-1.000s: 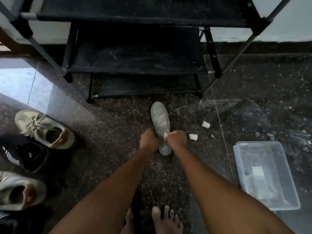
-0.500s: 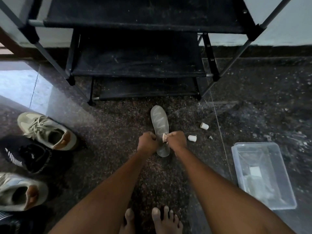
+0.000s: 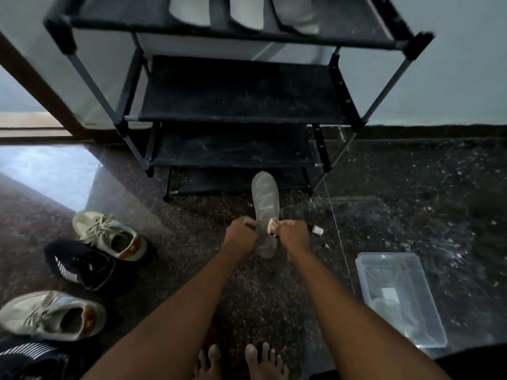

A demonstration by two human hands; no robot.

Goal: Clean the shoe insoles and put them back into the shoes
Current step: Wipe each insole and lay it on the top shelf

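A grey insole (image 3: pixel 265 198) with a pale zigzag mark lies on the speckled floor, toe pointing at the rack. My left hand (image 3: pixel 241 234) grips its left edge near the heel. My right hand (image 3: pixel 292 235) grips a small pale applicator (image 3: pixel 271 225) whose tip touches the insole's right side. Two beige sneakers (image 3: pixel 109 234) (image 3: pixel 52 315) and two black sneakers (image 3: pixel 82 267) (image 3: pixel 30 355) sit at the left. Several pale insoles (image 3: pixel 247 12) rest on the rack's top shelf.
A black shoe rack (image 3: pixel 241 91) stands just beyond the insole. A small white cap (image 3: pixel 318 230) lies right of my right hand. A clear plastic box (image 3: pixel 400 297) sits at the right. My bare feet (image 3: pixel 241 360) are at the bottom edge.
The view has tilted up, bringing the rack's top shelf and its insoles into sight. A zigzag line has appeared and grown on the insole. Both hands keep their hold.
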